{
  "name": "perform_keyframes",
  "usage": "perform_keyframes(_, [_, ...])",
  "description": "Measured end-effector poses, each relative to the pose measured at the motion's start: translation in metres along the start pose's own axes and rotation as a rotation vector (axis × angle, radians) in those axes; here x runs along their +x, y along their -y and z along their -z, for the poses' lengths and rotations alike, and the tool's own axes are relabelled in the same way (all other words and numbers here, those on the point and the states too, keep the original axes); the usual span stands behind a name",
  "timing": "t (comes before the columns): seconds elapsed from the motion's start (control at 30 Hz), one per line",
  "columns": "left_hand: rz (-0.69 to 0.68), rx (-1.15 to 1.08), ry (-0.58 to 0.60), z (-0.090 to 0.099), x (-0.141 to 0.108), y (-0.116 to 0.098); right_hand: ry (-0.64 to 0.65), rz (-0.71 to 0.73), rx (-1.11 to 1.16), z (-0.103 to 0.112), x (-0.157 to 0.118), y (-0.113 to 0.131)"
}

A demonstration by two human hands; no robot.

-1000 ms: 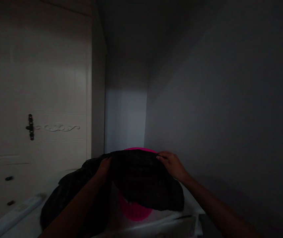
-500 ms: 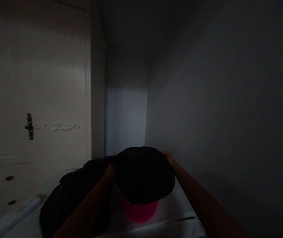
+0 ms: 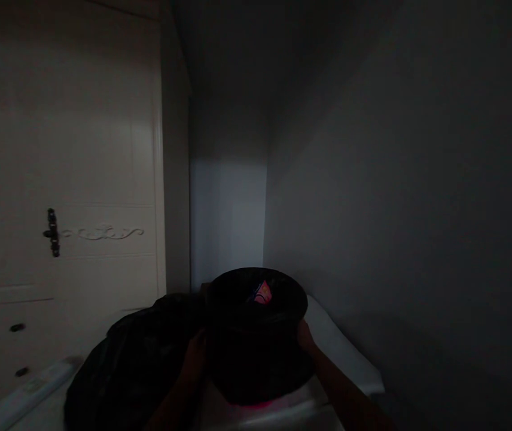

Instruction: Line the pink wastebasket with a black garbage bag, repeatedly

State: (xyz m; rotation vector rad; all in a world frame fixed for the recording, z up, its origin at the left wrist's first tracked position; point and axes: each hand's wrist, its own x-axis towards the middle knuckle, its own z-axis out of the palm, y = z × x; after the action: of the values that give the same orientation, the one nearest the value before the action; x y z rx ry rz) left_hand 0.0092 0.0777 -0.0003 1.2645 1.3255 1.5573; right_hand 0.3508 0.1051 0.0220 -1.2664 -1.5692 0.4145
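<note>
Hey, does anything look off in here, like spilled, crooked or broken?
No spill or break shows, though it's dark. The black liner hangs low outside the pink bin, hiding nearly all of it; that's loose rather than wrong. The dark heap beside it looks slumped; I can't tell its contents.

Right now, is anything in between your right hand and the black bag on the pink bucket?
Nothing visible is: the right hand touches the side of the black bag. The big dark bundle is over by the left hand.
</note>
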Motion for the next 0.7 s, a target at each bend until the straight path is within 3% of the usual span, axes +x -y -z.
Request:
perform_keyframes(0.17, [-0.059,0.084,-0.099,0.005,-0.010,0.028,0.060,-0.145,0.031,-0.011,-0.029,-0.013])
perform_keyframes(0.27, [-0.115,0.114,-0.093,0.004,-0.012,0.025,0.054,-0.145,0.030,-0.010,-0.038,-0.018])
perform_keyframes(0.5, [-0.108,0.114,-0.060,-0.003,-0.018,0.022,-0.125,-0.109,0.146,0.001,-0.055,-0.016])
perform_keyframes(0.7, [-0.133,0.122,-0.032,-0.004,-0.017,0.033,-0.037,-0.107,0.077,-0.003,-0.048,-0.020])
